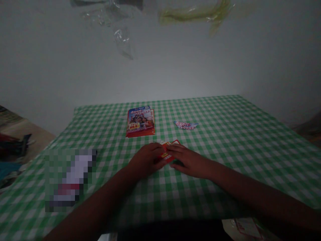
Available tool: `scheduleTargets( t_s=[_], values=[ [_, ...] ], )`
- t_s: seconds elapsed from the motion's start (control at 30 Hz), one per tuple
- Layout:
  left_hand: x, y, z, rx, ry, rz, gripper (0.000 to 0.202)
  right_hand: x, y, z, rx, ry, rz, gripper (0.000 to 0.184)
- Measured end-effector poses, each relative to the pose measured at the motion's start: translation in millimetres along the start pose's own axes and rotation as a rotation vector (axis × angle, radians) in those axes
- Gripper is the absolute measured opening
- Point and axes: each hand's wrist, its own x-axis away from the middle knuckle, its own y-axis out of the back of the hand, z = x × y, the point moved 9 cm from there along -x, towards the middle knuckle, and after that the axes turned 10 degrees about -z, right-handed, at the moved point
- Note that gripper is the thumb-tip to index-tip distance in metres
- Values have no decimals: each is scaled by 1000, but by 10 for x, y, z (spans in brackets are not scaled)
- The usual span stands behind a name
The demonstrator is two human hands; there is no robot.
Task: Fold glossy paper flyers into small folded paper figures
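A small red folded paper leaflet (pixel 168 156) lies on the checked cloth between my two hands, with printed yellow and white lettering. On its left side, my left hand (pixel 146 160) closes over the edge, fingers above and thumb along the lower side. From the right, my right hand (pixel 189 160) lays its stretched fingers across the top of the leaflet, thumb apart below them. Part of the paper is hidden under the fingers. Beyond my hands to the right rests a folded, boat-shaped piece of printed paper (pixel 186 125), which neither hand touches.
A stack of colourful printed leaflets (pixel 140 122) lies farther back, left of centre. At the left, a pixelated pale object with a dark edge (pixel 75 177) sits on the green-and-white checked tablecloth (pixel 238 134). A white wall (pixel 175 73) with tape rises behind the table.
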Motion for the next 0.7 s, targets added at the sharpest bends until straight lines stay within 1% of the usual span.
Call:
scheduleTargets(
  t_s=[0.13,0.2,0.33,0.43,0.5,0.6,0.7],
  values=[
    [43,-86,24,-82,3,6,45,-15,18,-52,31,3,-37,48],
    [63,-97,39,-96,11,-4,48,-32,49,-50,75,15,-44,44],
    [62,-91,29,-111,-3,-7,42,-54,132,-83,176,13,-59,37],
    [43,-94,39,-123,-10,20,28,-46,169,-121,166,28,-54,33],
    [34,-105,54,-125,-19,43,18,-30,164,-140,138,48,-27,36],
    [27,-92,69,-115,-41,37,19,-15,168,-171,128,54,-14,43],
    [26,-61,66,-95,-41,26,22,-23,169,-173,132,64,-21,36]
  ],
)
